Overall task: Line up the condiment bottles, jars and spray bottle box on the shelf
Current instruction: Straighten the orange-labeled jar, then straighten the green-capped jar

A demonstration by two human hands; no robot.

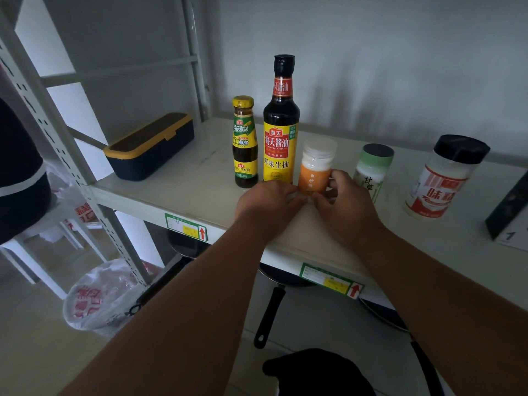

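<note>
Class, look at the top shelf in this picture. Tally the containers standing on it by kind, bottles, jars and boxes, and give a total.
Sauce bottles: 2, the small oyster sauce bottle and the tall soy sauce bottle
Seasoning jars: 3, orange-label jar, green-lid jar, red-label jar
Boxes: 2, navy and yellow box, dark box at the right edge
Total: 7

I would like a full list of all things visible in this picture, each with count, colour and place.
tall soy sauce bottle: 1, dark with yellow label, shelf centre
small oyster sauce bottle: 1, dark with yellow cap, left of the tall bottle
orange-label jar: 1, white lid, between both hands
green-lid jar: 1, right of the orange-label jar
black-lid shaker: 1, white with red label, further right
dark box: 1, right edge, cut off
navy lidded case: 1, yellow trim, shelf left
white metal shelf: 1
black pans: at least 2, below the shelf
left hand: 1, at the jar base
right hand: 1, on the jar
</note>
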